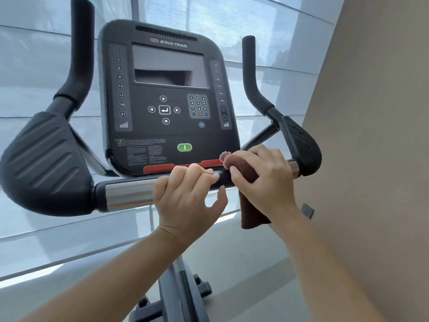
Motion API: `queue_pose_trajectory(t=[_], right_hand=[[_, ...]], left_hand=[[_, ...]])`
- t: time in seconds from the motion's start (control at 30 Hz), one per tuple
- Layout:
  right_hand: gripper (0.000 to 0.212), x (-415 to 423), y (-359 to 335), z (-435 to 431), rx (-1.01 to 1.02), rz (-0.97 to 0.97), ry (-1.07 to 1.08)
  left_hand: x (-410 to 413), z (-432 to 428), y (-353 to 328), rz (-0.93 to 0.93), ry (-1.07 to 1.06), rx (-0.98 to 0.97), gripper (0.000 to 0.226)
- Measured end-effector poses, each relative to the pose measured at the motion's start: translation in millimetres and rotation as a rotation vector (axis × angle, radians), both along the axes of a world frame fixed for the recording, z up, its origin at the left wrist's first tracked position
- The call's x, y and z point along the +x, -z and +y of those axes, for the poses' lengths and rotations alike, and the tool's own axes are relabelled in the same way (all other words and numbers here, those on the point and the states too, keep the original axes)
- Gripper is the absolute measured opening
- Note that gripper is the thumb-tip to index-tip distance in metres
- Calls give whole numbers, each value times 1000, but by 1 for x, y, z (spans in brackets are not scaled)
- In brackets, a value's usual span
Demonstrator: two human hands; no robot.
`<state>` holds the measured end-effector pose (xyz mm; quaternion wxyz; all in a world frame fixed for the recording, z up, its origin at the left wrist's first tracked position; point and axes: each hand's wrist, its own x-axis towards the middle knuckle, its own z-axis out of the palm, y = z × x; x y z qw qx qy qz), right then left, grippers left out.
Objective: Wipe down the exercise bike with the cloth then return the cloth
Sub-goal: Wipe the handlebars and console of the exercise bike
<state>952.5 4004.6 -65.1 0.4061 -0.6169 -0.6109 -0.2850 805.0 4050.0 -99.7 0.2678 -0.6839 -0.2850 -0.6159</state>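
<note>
The exercise bike's black console (167,101) fills the middle of the head view, with a chrome and black handlebar (127,194) crossing below it. My right hand (264,180) grips a dark brown cloth (250,210) wrapped over the handlebar's right part, and the cloth's end hangs down under the bar. My left hand (188,194) curls loosely over the bar just left of the cloth, fingers resting on top, thumb spread below. Padded elbow rests sit at the left (44,166) and right (301,145) ends.
Two upright black grips (79,54) (250,73) rise beside the console. A beige wall (371,159) stands close on the right. Frosted window panels (267,31) lie behind the bike. The bike's frame and base (178,293) show below on a pale floor.
</note>
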Motion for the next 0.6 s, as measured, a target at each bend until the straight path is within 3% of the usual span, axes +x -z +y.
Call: queue_pose_trajectory(t=[0.2, 0.37, 0.5, 0.6], right_hand=[[26, 24, -18, -1, -219, 146, 118], [25, -10, -9, -4, -162, 164, 210], [27, -57, -4, -15, -142, 41, 160], [26, -82, -7, -34, -142, 73, 120]], left_hand=[[-15, -18, -4, 152, 135, -301, 24], [-40, -28, -13, 328, 276, -444, 30], [-65, -46, -18, 357, 365, -523, 32], [-93, -68, -13, 365, 344, -571, 33]])
